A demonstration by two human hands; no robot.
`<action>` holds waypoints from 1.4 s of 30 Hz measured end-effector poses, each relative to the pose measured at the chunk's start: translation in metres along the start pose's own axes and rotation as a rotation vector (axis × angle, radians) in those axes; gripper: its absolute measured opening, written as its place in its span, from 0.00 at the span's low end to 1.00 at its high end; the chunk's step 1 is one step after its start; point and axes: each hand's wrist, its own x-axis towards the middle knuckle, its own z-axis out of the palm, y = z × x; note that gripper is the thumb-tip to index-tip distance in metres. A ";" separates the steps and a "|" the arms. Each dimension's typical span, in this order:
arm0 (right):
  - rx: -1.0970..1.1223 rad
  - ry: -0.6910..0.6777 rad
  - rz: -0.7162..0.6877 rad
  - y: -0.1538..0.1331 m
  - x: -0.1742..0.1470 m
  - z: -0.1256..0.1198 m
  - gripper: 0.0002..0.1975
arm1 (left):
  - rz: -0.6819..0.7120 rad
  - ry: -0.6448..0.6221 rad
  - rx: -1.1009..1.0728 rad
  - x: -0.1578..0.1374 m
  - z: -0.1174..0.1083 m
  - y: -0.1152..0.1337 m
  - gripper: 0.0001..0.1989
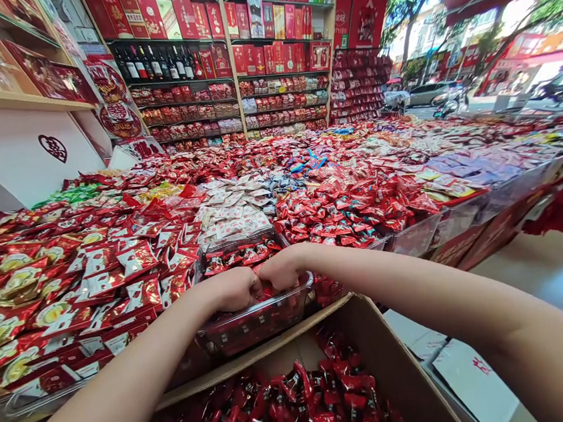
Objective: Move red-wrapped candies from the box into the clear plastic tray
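The clear bin (257,321) sits at the front edge of the sweets counter, dead ahead at twelve o'clock from me, and both my hands are down in its top. My left hand (236,288) is curled into a fist, knuckles up, and my right hand (282,269) is curled the same way just beside it at three o'clock, the two touching at the knuckles. My fingers are tucked under and out of sight among the red sweets (246,255) in the bin, so I cannot tell whether either hand grips any of them or only presses on them. The near wall of the bin shows dark-red packets through the plastic, but the print on them is too small to read.

Below my arms, at six o'clock, stands an open cardboard box (375,335) heaped with red wrapped sweets; its near side is cut off by the bottom edge of the view, and my forearms cover part of its rim. At nine o'clock lie red and gold packets (43,290) in rows. At twelve o'clock beyond the bin there is a heap of white packets (232,216). Shelves (225,56) of red boxes and bottles stand far back. At two o'clock the street is washed out by glare.
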 end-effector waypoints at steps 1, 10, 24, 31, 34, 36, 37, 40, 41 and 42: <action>0.013 -0.019 0.006 0.001 0.002 0.000 0.23 | 0.002 0.002 0.003 0.000 0.000 0.000 0.04; 0.133 -0.058 0.022 0.002 0.001 0.007 0.22 | -0.012 0.016 0.030 -0.002 -0.002 -0.003 0.03; 0.096 -0.079 0.058 0.002 0.003 0.005 0.16 | -0.017 0.023 -0.015 -0.006 0.001 0.002 0.04; -0.011 0.013 0.074 0.001 0.002 0.003 0.13 | 0.010 0.050 -0.061 -0.005 0.001 0.007 0.03; -0.041 0.075 0.036 0.002 -0.003 0.003 0.13 | 0.017 0.060 -0.081 -0.005 0.002 0.007 0.03; -0.060 0.113 0.014 0.002 -0.006 0.003 0.14 | 0.018 0.047 -0.096 -0.005 0.001 0.005 0.03; -0.067 0.119 0.010 0.002 -0.008 0.003 0.14 | 0.014 0.033 -0.101 -0.006 0.000 0.004 0.03; -0.075 0.100 0.019 0.000 -0.009 0.004 0.15 | -0.018 -0.012 -0.097 -0.013 -0.006 0.000 0.06; -0.080 0.095 0.021 -0.001 -0.009 0.004 0.15 | -0.039 -0.027 -0.085 -0.015 -0.008 -0.001 0.07; -0.088 0.095 0.021 -0.002 -0.009 0.004 0.15 | -0.061 -0.043 -0.067 -0.018 -0.010 -0.002 0.08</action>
